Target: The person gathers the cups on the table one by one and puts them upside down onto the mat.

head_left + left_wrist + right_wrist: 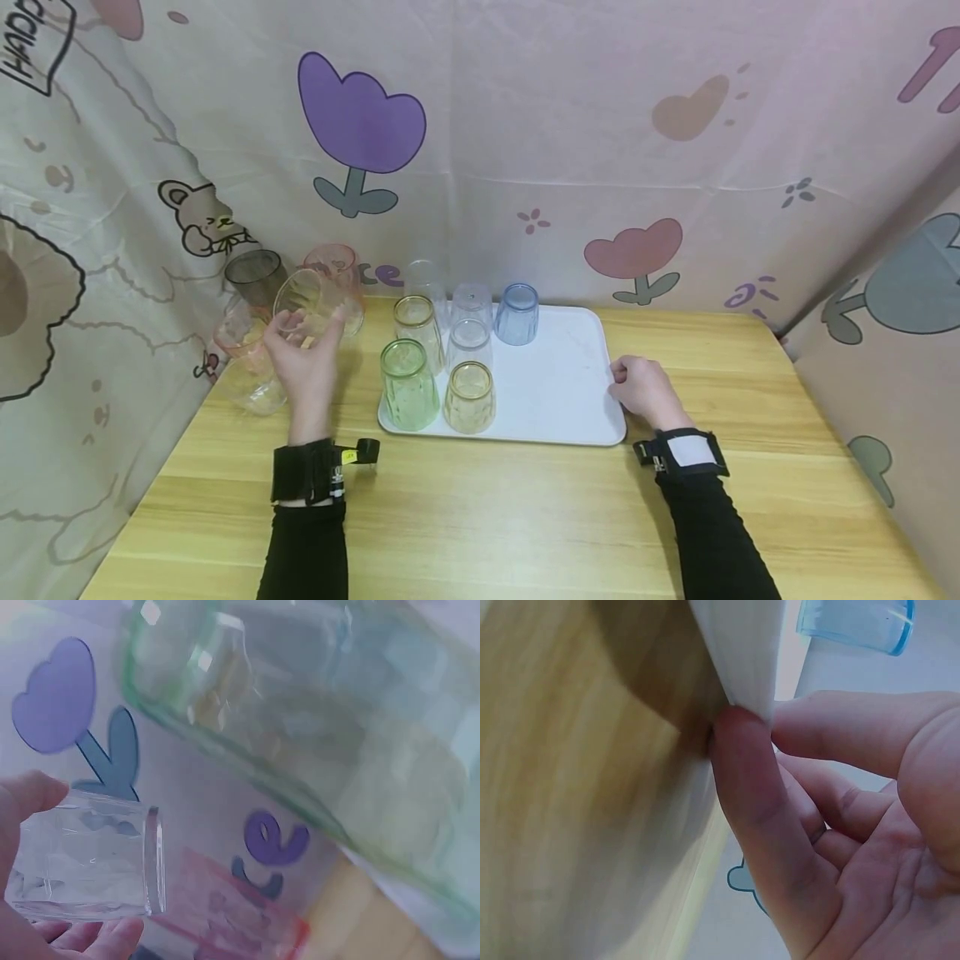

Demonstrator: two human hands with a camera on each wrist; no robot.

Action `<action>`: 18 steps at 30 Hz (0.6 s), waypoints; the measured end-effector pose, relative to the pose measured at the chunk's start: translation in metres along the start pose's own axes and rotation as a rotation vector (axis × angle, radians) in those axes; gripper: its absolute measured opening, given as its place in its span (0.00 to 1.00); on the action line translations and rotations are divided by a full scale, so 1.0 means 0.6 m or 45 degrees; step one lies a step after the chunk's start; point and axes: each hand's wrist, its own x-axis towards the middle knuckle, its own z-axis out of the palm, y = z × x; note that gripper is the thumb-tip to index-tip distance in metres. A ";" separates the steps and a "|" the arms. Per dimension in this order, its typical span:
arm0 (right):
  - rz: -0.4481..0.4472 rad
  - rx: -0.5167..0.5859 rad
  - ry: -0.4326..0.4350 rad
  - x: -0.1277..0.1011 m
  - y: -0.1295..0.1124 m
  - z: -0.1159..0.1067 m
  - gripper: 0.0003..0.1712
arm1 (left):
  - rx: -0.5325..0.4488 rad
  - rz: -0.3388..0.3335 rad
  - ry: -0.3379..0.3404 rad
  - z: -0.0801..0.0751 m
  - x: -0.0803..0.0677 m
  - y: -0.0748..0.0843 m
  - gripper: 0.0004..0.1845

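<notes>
My left hand [306, 358] holds a clear, faintly yellow cup [307, 307] tilted above the table, left of the white tray [570, 392]; in the left wrist view the cup [86, 855] lies between thumb and fingers. On the tray stand several upside-down cups: a green one [408, 383], a yellow one [469, 397], a blue one [517, 313] and clear ones [470, 342]. My right hand [641, 390] grips the tray's right edge, and in the right wrist view the thumb [746, 772] presses against the tray rim [739, 652].
More cups cluster at the table's back left: a dark grey one [257, 279], pink ones [341, 267] and a clear one [255, 387]. A patterned cloth [525, 125] walls in the back and both sides. The wooden table [487, 517] stretches toward me.
</notes>
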 end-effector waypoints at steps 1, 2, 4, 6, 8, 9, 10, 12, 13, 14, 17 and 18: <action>0.000 -0.001 0.002 0.000 0.000 0.000 0.22 | -0.028 0.010 -0.004 0.001 -0.003 0.006 0.45; -0.002 -0.003 0.003 0.000 0.000 0.000 0.22 | -0.059 0.014 -0.014 0.003 -0.007 0.012 0.44; -0.005 -0.004 0.004 0.000 0.000 0.001 0.21 | -0.119 0.027 -0.033 0.007 -0.015 0.022 0.42; 0.000 -0.002 0.003 0.000 0.000 0.001 0.21 | -0.148 0.035 -0.056 0.012 -0.024 0.031 0.40; 0.001 0.000 0.001 0.000 0.001 0.002 0.21 | -0.172 0.038 -0.092 0.017 -0.032 0.039 0.39; 0.001 -0.001 0.002 0.000 0.001 0.002 0.21 | -0.180 0.040 -0.111 0.020 -0.036 0.042 0.38; 0.002 0.000 0.001 -0.001 0.001 0.002 0.21 | -0.195 0.035 -0.132 0.023 -0.040 0.044 0.38; 0.001 -0.001 0.004 -0.001 0.001 0.002 0.21 | -0.237 0.023 -0.174 0.030 -0.048 0.048 0.34; 0.001 -0.002 0.005 -0.001 0.001 0.002 0.21 | -0.279 0.026 -0.196 0.034 -0.051 0.049 0.32; 0.002 -0.003 0.006 -0.001 0.001 0.003 0.21 | -0.321 0.037 -0.212 0.039 -0.054 0.050 0.29; 0.003 -0.006 0.009 -0.001 0.000 0.002 0.22 | -0.432 0.079 -0.272 0.051 -0.065 0.054 0.18; 0.004 -0.004 0.009 -0.002 0.000 0.002 0.22 | -0.468 0.084 -0.295 0.054 -0.069 0.056 0.16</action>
